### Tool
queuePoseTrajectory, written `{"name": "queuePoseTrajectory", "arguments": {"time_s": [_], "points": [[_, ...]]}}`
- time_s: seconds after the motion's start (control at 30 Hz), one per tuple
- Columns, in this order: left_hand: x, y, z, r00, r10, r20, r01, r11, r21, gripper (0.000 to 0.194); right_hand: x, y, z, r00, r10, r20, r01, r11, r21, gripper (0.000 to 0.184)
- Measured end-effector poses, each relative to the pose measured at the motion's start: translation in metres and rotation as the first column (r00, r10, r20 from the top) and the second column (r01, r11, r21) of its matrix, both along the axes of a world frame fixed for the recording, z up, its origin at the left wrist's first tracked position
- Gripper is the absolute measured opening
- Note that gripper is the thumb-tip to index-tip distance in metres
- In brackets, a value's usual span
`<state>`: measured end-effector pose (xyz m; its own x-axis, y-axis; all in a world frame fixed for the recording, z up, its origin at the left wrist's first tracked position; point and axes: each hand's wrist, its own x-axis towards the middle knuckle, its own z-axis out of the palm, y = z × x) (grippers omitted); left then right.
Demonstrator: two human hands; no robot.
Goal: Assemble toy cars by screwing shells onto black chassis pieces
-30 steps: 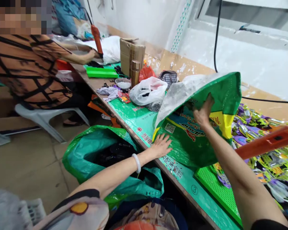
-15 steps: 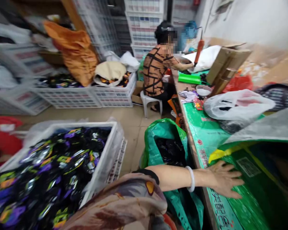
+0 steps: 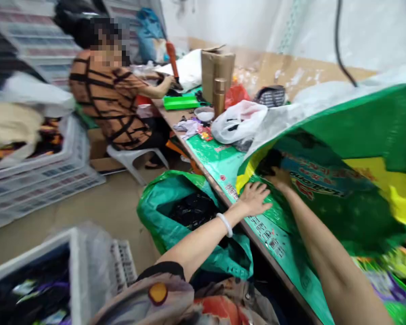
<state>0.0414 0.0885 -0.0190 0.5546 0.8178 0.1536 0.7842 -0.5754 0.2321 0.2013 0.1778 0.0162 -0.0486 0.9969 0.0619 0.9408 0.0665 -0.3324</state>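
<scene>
My left hand (image 3: 256,198), with a white bangle (image 3: 225,225) on its wrist, lies flat with fingers apart at the near edge of a large green and yellow woven sack (image 3: 311,212). The sack lies on its side on the workbench, its mouth toward me. Inside the mouth, my right hand (image 3: 280,179) has its fingers curled at a dark lump (image 3: 270,161), too blurred to name. Below the bench edge a second green sack (image 3: 152,203) stands open, with shiny black pieces (image 3: 194,211) in it.
A co-worker (image 3: 104,99) sits on a white stool (image 3: 131,158) at the bench's far end, near a hanging orange tool (image 3: 172,58). White crates (image 3: 75,271) stand at left. On the bench are a white plastic bag (image 3: 238,122), a cardboard box (image 3: 208,74) and a green tray (image 3: 180,103).
The view has turned right. My right arm has come into sight, its hand inside the sack's mouth. The sack's mouth now stands wider, and my left hand still lies at its edge.
</scene>
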Motion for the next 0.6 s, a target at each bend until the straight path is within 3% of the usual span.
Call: {"name": "queuePoseTrajectory", "arguments": {"time_s": [0.1, 0.2, 0.3, 0.37, 0.47, 0.53, 0.6], "points": [[0.001, -0.002, 0.005, 0.996, -0.015, 0.091, 0.014, 1.0, 0.007, 0.048, 0.003, -0.05, 0.004, 0.997, -0.063, -0.038, 0.062, 0.998, -0.03, 0.047], [-0.001, -0.003, 0.008, 0.94, 0.057, 0.336, -0.008, 0.989, -0.146, 0.036, 0.004, -0.103, 0.003, 0.993, -0.06, -0.104, 0.063, 0.998, 0.021, 0.054], [-0.005, 0.0, 0.009, 0.847, 0.131, 0.515, 0.021, 0.96, -0.279, 0.044, 0.004, -0.149, -0.006, 0.983, -0.045, -0.176, 0.07, 0.988, 0.134, 0.061], [-0.009, 0.003, 0.009, 0.695, 0.231, 0.681, 0.133, 0.889, -0.438, 0.049, 0.003, -0.167, -0.016, 0.986, -0.028, -0.163, 0.06, 0.979, 0.193, 0.056], [-0.013, 0.006, 0.009, 0.398, 0.486, 0.778, 0.41, 0.665, -0.624, 0.054, 0.002, -0.178, -0.032, 0.997, 0.048, -0.061, -0.03, 0.962, 0.27, 0.046], [-0.014, 0.006, 0.009, 0.322, 0.553, 0.768, 0.501, 0.589, -0.634, 0.062, 0.005, -0.176, -0.041, 0.995, 0.097, -0.014, -0.088, 0.945, 0.315, 0.046], [-0.014, 0.007, 0.009, 0.297, 0.546, 0.784, 0.53, 0.588, -0.611, 0.072, 0.007, -0.172, -0.046, 0.993, 0.121, 0.003, -0.115, 0.931, 0.346, 0.052]]}}
